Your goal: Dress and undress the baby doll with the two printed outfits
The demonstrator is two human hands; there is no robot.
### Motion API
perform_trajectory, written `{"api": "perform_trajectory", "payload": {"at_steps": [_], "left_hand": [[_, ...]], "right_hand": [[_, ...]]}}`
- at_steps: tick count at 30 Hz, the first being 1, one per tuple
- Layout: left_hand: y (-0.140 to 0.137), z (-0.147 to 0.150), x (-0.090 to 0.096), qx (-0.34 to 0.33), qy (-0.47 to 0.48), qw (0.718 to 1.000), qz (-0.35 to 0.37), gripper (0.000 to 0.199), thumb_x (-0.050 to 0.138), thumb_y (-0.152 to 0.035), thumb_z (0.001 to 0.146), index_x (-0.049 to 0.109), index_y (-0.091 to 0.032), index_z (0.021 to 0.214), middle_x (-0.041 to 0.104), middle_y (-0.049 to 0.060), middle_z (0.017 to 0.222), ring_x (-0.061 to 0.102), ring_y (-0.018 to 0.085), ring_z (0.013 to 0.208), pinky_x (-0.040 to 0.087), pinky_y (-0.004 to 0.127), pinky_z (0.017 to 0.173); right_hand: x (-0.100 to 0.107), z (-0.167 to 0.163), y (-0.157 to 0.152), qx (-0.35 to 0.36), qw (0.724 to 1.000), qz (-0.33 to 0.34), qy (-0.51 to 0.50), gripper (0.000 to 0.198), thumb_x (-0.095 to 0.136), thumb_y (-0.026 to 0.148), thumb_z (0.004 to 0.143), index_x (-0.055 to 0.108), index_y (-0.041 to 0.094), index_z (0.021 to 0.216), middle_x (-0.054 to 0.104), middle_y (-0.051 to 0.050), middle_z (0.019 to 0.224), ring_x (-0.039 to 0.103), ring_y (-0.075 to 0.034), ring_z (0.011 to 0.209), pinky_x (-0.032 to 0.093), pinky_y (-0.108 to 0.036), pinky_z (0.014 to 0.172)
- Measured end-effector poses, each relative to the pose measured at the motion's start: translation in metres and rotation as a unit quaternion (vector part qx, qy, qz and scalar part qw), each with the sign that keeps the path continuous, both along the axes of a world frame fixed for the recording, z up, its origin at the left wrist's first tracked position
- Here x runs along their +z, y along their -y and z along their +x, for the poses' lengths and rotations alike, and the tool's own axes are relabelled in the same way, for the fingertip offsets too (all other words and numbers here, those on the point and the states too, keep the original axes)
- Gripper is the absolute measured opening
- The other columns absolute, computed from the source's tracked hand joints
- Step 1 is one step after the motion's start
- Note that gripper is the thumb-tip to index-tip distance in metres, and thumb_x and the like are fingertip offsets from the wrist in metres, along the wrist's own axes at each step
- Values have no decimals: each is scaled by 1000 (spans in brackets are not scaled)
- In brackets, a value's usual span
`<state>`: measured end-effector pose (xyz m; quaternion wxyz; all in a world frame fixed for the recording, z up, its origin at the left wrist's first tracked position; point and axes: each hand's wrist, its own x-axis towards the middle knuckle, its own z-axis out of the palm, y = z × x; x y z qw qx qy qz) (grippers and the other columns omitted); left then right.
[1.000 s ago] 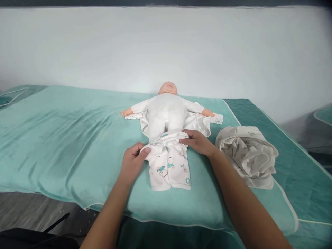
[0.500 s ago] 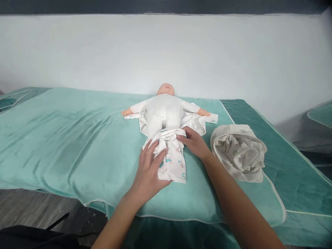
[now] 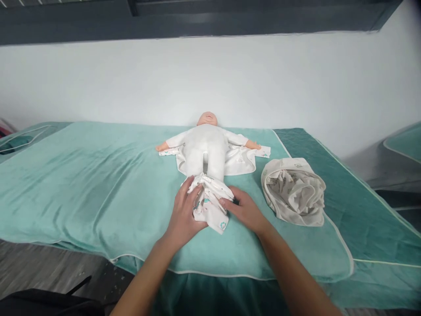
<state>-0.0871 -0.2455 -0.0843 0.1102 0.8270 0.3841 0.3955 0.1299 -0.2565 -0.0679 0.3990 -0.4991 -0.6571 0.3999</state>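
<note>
A baby doll (image 3: pixel 206 145) with a white cloth body lies on its back, arms spread, its feet toward me. Under its torso and arms a white printed baby shirt (image 3: pixel 241 161) is laid out open. Around the doll's lower legs are bunched white baby pants (image 3: pixel 210 199) with small coloured prints; the doll's feet are hidden in them. My left hand (image 3: pixel 187 213) grips the left side of the pants, fingers curled over the fabric. On their right edge my right hand (image 3: pixel 244 208) pinches the cloth between thumb and fingers.
To the right sits a round, crumpled heap of pale printed fabric (image 3: pixel 294 191). A light green blanket (image 3: pixel 82 184) covers the bed, with a darker green cover (image 3: pixel 371 210) showing on the right. Behind stands a white wall (image 3: pixel 210 79); a dark chair part (image 3: pixel 49 303) is at lower left.
The pants are more gathered and sit slightly lower on the doll's legs, with their lower end shorter and skewed. Both hands stay on the fabric. The camera view has tilted upward.
</note>
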Motion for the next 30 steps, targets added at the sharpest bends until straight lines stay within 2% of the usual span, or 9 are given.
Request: {"api": "perform_trajectory", "payload": {"at_steps": [4,7,9,12,15,19,22,26,30], "left_hand": [[-1,-15,3,-36,1,997,-72,107,83,-31,70,16,-37,153,14,16,163,25,37,150,37,56,115],[-1,-25,0,-21,-6,993,-117,118,88,-36,63,13,-37,154,19,16,159,27,38,148,38,55,115],[-1,-28,-4,-4,-2,993,-119,119,89,-34,61,14,-35,154,25,16,154,30,38,146,39,55,114],[1,-26,-7,2,21,995,-99,118,88,-30,62,15,-31,154,34,16,145,39,36,139,41,52,111],[4,-27,-6,26,49,991,-121,112,85,-25,63,19,-27,154,46,13,132,51,30,122,46,47,104],[9,-36,1,14,35,975,-219,76,74,-20,73,42,-23,142,56,1,96,57,18,87,50,37,87],[8,-39,8,-14,17,977,-210,56,76,-26,74,54,-22,126,53,4,103,57,20,96,50,36,89],[6,-29,13,3,-9,990,-140,64,87,-34,60,54,-20,113,48,11,123,50,29,118,46,43,99],[10,-19,11,-2,-49,996,-74,39,80,-36,69,56,-19,94,52,10,117,50,29,115,44,45,101]], "right_hand": [[-4,1,7,20,1000,-4,10,54,76,48,76,58,23,120,62,-8,121,55,-29,113,43,-43,98],[-10,-4,15,19,997,35,63,85,88,47,59,49,24,131,55,-11,133,48,-35,125,39,-50,105],[-13,-9,21,-1,993,69,100,92,89,47,56,46,24,133,55,-12,132,46,-38,126,37,-52,105],[-14,-17,25,-45,985,91,139,71,82,41,65,49,22,125,60,-11,122,50,-37,121,39,-51,101],[-8,-20,28,-74,987,50,137,47,72,33,71,55,23,114,64,-7,112,57,-31,108,44,-44,92],[4,-15,34,-109,987,-46,109,29,67,30,69,56,23,96,62,0,85,57,-23,79,44,-35,73],[10,-12,37,-98,988,-67,100,22,67,31,69,53,23,85,55,4,75,52,-19,72,39,-31,65],[14,-15,34,-73,991,-70,84,24,68,34,69,51,22,82,53,5,75,49,-17,73,36,-29,63],[23,-20,35,-74,992,-91,45,25,70,34,68,52,21,81,54,4,76,49,-17,73,36,-28,63]]}}
